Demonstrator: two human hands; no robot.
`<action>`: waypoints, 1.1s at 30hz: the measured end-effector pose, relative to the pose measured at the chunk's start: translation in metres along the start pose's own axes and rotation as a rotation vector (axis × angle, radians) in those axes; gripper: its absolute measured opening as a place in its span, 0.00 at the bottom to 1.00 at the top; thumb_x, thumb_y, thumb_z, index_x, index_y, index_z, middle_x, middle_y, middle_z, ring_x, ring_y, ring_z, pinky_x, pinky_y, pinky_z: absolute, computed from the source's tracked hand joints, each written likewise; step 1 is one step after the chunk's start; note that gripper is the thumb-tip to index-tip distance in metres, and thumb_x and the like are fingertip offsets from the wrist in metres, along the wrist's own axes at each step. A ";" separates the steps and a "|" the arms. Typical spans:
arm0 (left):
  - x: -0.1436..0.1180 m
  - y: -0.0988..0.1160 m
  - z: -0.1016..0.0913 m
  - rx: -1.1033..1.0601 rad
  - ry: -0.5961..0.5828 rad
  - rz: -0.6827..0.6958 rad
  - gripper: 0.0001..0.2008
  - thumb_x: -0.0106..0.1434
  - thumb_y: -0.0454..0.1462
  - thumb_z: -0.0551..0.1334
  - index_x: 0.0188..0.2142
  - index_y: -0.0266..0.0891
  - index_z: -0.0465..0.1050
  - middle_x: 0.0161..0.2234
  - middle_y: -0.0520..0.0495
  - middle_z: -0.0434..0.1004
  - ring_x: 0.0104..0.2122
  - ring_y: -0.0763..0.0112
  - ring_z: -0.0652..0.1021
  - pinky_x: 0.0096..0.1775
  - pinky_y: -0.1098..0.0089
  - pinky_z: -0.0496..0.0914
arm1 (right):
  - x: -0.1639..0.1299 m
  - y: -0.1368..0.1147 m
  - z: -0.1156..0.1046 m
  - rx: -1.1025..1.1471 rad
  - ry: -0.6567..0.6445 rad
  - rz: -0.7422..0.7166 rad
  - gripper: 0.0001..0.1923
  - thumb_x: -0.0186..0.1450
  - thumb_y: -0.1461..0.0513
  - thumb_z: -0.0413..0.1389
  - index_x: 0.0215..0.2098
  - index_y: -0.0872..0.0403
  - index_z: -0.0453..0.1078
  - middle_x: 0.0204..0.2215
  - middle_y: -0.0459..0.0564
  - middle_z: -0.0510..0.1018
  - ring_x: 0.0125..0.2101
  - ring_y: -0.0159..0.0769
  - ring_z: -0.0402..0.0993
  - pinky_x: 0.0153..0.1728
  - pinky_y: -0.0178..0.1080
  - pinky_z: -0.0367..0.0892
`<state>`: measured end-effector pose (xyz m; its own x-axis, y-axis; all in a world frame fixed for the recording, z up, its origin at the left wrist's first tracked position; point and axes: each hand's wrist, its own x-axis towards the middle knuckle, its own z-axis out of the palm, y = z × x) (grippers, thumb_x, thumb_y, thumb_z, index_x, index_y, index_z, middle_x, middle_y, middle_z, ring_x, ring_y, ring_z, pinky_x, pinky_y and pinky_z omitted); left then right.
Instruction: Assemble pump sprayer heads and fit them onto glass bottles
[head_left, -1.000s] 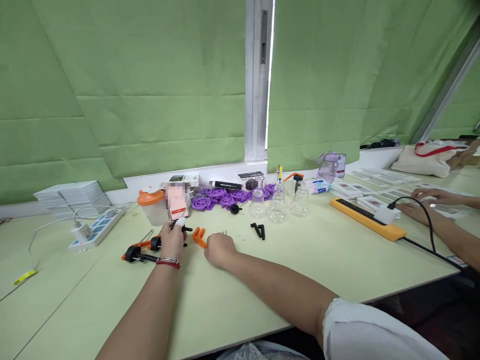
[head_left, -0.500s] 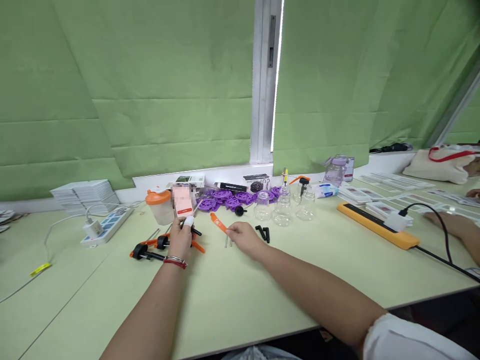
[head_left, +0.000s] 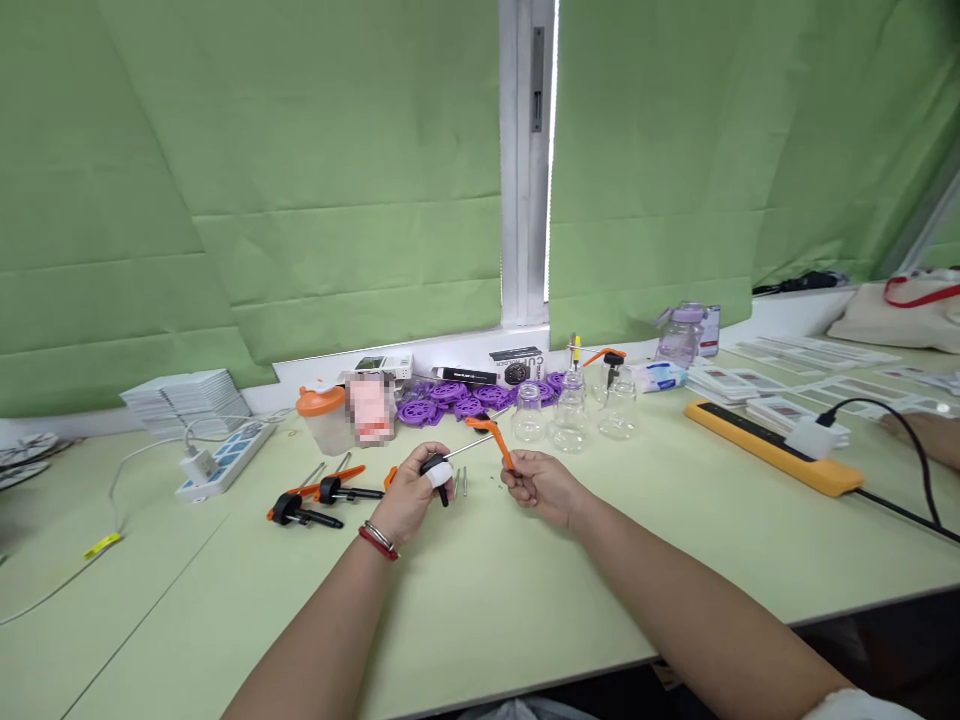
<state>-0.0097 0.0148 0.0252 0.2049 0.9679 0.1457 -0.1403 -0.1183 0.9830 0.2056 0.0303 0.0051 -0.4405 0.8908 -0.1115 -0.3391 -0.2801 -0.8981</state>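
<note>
Left hand: the left hand point(head_left: 411, 492), lifted off the table since a second ago, grips a black pump cap point(head_left: 436, 467) with a thin metal rod point(head_left: 466, 451) running out toward the right hand.
Right hand: the right hand point(head_left: 541, 486) pinches an orange lever piece point(head_left: 495, 437), raised from the table where it lay half a second ago.
Change: both parts are now held up between the two hands, nearly meeting, which suggests fitting lever to cap.
Beyond the hands: clear glass bottles point(head_left: 570, 425) and purple discs point(head_left: 450, 400) stand further off.
Left of the left hand: two finished orange-and-black pump assemblies point(head_left: 315, 495) lie on the table.
Hard to make out: whether rod and lever touch; a blurred patch point(head_left: 371, 410) hides an object.
Cut off: a co-worker's arm point(head_left: 930, 432) at the right edge.
</note>
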 end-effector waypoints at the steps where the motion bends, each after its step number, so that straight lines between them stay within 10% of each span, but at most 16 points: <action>1: 0.000 0.000 0.001 -0.005 -0.003 0.000 0.14 0.53 0.37 0.63 0.40 0.41 0.64 0.26 0.53 0.69 0.24 0.74 0.71 0.28 0.70 0.68 | 0.000 0.000 0.000 -0.002 -0.009 0.011 0.11 0.56 0.57 0.57 0.28 0.55 0.59 0.18 0.42 0.67 0.14 0.21 0.51 0.16 0.30 0.39; 19: -0.004 -0.006 0.008 0.106 -0.108 0.071 0.28 0.48 0.31 0.67 0.49 0.41 0.62 0.44 0.44 0.71 0.41 0.66 0.72 0.36 0.71 0.66 | -0.005 0.010 0.007 -0.131 -0.148 0.040 0.16 0.54 0.54 0.60 0.26 0.56 0.61 0.17 0.42 0.68 0.12 0.20 0.52 0.15 0.30 0.40; 33: -0.008 0.000 0.012 -0.185 -0.202 -0.016 0.20 0.58 0.41 0.62 0.48 0.38 0.62 0.29 0.49 0.70 0.26 0.73 0.71 0.29 0.69 0.65 | -0.007 0.009 0.006 -0.218 -0.129 0.045 0.16 0.54 0.53 0.60 0.26 0.58 0.65 0.17 0.43 0.69 0.13 0.20 0.53 0.15 0.29 0.42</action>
<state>0.0005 0.0045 0.0250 0.3950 0.9031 0.1681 -0.3059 -0.0432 0.9511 0.2007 0.0198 0.0002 -0.5583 0.8223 -0.1105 -0.1355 -0.2218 -0.9656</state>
